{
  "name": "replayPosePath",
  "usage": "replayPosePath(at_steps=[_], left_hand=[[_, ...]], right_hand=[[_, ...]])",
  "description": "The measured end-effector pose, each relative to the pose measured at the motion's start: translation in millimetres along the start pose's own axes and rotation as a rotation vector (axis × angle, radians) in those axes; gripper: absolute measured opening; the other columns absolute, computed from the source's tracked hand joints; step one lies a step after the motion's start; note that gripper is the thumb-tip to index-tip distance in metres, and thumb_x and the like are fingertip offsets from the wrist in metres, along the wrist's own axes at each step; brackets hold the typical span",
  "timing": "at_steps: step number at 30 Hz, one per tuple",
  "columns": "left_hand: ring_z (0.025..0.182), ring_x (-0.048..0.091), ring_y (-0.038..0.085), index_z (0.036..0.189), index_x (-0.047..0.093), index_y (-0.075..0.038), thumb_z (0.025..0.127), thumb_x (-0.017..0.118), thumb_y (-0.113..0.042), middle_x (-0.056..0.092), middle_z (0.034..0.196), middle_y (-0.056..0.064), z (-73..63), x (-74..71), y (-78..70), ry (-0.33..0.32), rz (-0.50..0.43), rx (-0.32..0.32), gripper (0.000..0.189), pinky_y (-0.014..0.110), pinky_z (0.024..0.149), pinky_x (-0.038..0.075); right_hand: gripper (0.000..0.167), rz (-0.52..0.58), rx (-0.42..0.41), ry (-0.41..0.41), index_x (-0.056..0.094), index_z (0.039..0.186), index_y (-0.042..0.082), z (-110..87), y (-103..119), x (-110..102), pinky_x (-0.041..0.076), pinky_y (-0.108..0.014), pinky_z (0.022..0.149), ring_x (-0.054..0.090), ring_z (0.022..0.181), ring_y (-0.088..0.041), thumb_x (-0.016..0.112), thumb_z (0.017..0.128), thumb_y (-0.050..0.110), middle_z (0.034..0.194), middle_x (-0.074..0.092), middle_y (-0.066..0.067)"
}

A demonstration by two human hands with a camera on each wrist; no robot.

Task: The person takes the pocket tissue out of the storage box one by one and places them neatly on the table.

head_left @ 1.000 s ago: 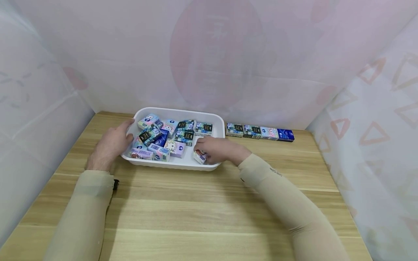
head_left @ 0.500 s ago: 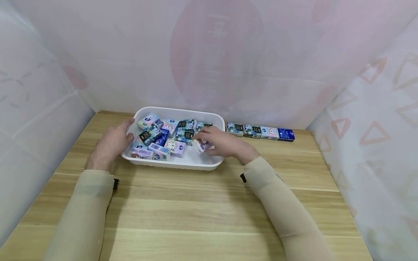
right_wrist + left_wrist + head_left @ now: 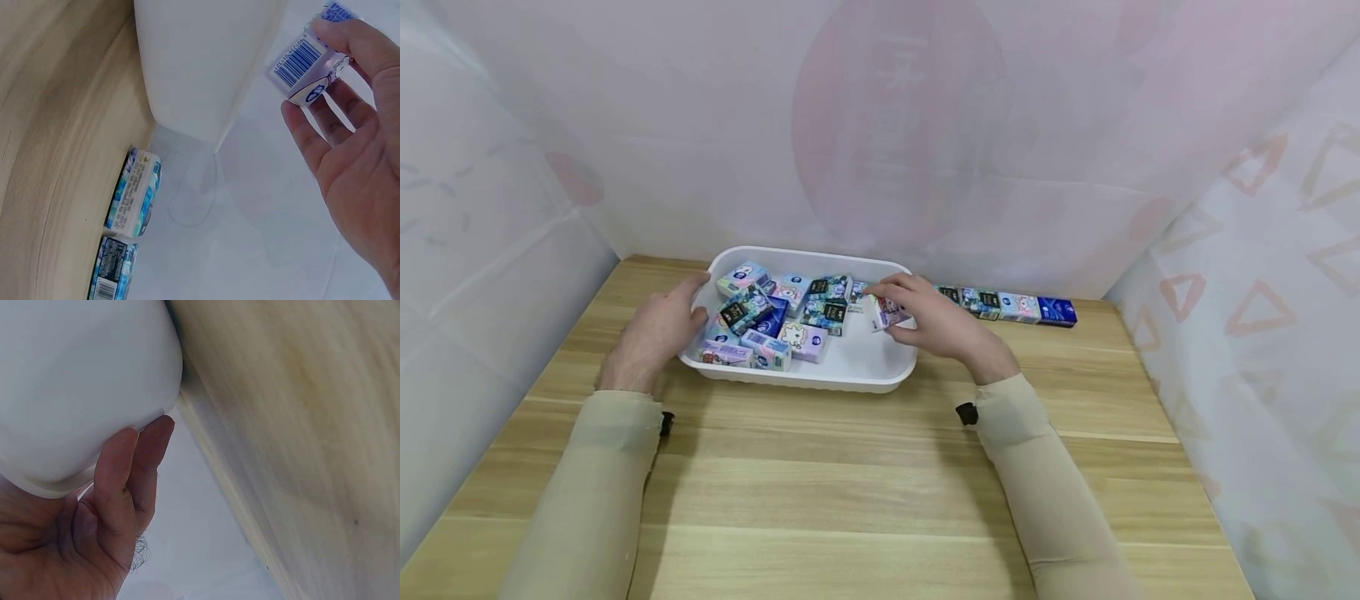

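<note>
A white plastic tray [image 3: 797, 379] stands on the table, loaded with several small tissue packs [image 3: 763, 321] in blue, purple and dark floral wrappers. My left hand [image 3: 651, 333] holds the tray's left rim; in the left wrist view its fingers [image 3: 115, 465] lie against the outer wall. At the tray's right end, my right hand [image 3: 943, 321] pinches a purple-and-white tissue pack [image 3: 883, 312] between thumb and fingers. The right wrist view shows the barcode side of that held pack [image 3: 300, 62], raised above the tray's rim.
Along the back of the table [image 3: 820, 483], right of the tray, runs a row of tissue packs: dark floral ones [image 3: 981, 302], a light pink-blue one [image 3: 1018, 307] and a dark blue one [image 3: 1057, 311]. A pale printed sheet [image 3: 1037, 125] rises behind them.
My right hand has lifted the purple-and-white tissue pack from the tray's front right and carried it up and rightward to the right rim. My left hand has stayed in place.
</note>
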State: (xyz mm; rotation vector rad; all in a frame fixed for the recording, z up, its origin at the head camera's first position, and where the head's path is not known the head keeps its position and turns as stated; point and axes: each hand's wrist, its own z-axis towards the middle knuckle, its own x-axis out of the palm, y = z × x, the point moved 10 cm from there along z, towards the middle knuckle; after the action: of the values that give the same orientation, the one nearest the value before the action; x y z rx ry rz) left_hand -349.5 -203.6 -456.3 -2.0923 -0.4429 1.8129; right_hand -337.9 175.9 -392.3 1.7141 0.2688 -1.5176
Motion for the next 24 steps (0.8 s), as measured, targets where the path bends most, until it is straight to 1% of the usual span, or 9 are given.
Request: replayPosePath(at_steps=[4, 8, 10, 13, 16, 18, 21, 24], left_hand=[[0.124, 0.073, 0.063, 0.188, 0.023, -0.012, 0.124, 0.050, -0.019, 0.057, 0.156, 0.052, 0.1, 0.9, 0.7, 0.007, -0.002, -0.005, 0.070, 0.077, 0.101, 0.063], [0.124, 0.073, 0.064, 0.188, 0.023, -0.012, 0.123, 0.050, -0.019, 0.057, 0.156, 0.052, 0.3, 0.7, 0.3, 0.003, -0.006, -0.003, 0.070, 0.077, 0.101, 0.063], [0.125, 0.073, 0.065, 0.188, 0.023, -0.012, 0.123, 0.050, -0.019, 0.057, 0.156, 0.052, 0.4, 0.5, -0.2, 0.001, -0.007, 0.000, 0.070, 0.077, 0.100, 0.063], [0.125, 0.073, 0.066, 0.187, 0.024, -0.012, 0.123, 0.050, -0.018, 0.057, 0.155, 0.052, 0.5, 0.2, -0.8, -0.003, -0.007, 0.001, 0.070, 0.077, 0.100, 0.064], [0.126, 0.072, 0.066, 0.188, 0.023, -0.012, 0.123, 0.050, -0.018, 0.056, 0.155, 0.052, 0.5, 0.6, -0.4, 0.000, -0.008, -0.004, 0.070, 0.077, 0.100, 0.063], [0.125, 0.072, 0.065, 0.188, 0.023, -0.013, 0.123, 0.050, -0.018, 0.056, 0.155, 0.052, 0.5, 0.8, -0.2, 0.002, -0.011, -0.006, 0.071, 0.076, 0.099, 0.064], [0.122, 0.073, 0.062, 0.188, 0.023, -0.012, 0.123, 0.051, -0.019, 0.058, 0.154, 0.052, 0.6, 0.8, 0.0, 0.000, -0.011, -0.004, 0.071, 0.075, 0.097, 0.064], [0.122, 0.074, 0.063, 0.188, 0.023, -0.012, 0.123, 0.050, -0.018, 0.058, 0.153, 0.052, 0.7, 0.9, 0.2, 0.000, -0.012, -0.004, 0.071, 0.074, 0.097, 0.065]], right_hand=[[0.066, 0.012, 0.034, -0.053, 0.057, 0.174, 0.016, -7.4, -8, -11, 0.057, -0.057, 0.129, 0.056, 0.156, -0.038, 0.079, 0.112, 0.011, 0.171, 0.059, -0.014], [0.066, 0.025, 0.051, -0.115, 0.058, 0.173, 0.014, -14.5, -18, -22, 0.055, -0.060, 0.130, 0.056, 0.158, -0.041, 0.079, 0.111, 0.010, 0.172, 0.058, -0.017], [0.065, 0.032, 0.056, -0.149, 0.058, 0.172, 0.011, -17.7, -25, -27, 0.055, -0.061, 0.131, 0.057, 0.157, -0.043, 0.079, 0.110, 0.009, 0.171, 0.059, -0.019], [0.066, 0.048, 0.088, -0.202, 0.058, 0.172, 0.010, -24.2, -41, -37, 0.057, -0.061, 0.128, 0.060, 0.154, -0.044, 0.079, 0.110, 0.007, 0.169, 0.060, -0.021], [0.067, 0.078, 0.149, -0.252, 0.056, 0.173, 0.009, -33.7, -60, -47, 0.061, -0.062, 0.124, 0.061, 0.149, -0.045, 0.079, 0.110, 0.007, 0.169, 0.057, -0.023], [0.068, 0.095, 0.194, -0.283, 0.054, 0.174, 0.009, -41.3, -73, -54, 0.061, -0.064, 0.123, 0.059, 0.150, -0.046, 0.078, 0.111, 0.007, 0.170, 0.055, -0.025], [0.068, 0.112, 0.262, -0.322, 0.052, 0.176, 0.010, -53.6, -93, -64, 0.058, -0.068, 0.126, 0.055, 0.152, -0.048, 0.077, 0.113, 0.007, 0.173, 0.052, -0.025], [0.069, 0.103, 0.316, -0.345, 0.049, 0.178, 0.011, -64.5, -111, -70, 0.053, -0.072, 0.129, 0.051, 0.156, -0.051, 0.074, 0.114, 0.007, 0.176, 0.049, -0.027]])
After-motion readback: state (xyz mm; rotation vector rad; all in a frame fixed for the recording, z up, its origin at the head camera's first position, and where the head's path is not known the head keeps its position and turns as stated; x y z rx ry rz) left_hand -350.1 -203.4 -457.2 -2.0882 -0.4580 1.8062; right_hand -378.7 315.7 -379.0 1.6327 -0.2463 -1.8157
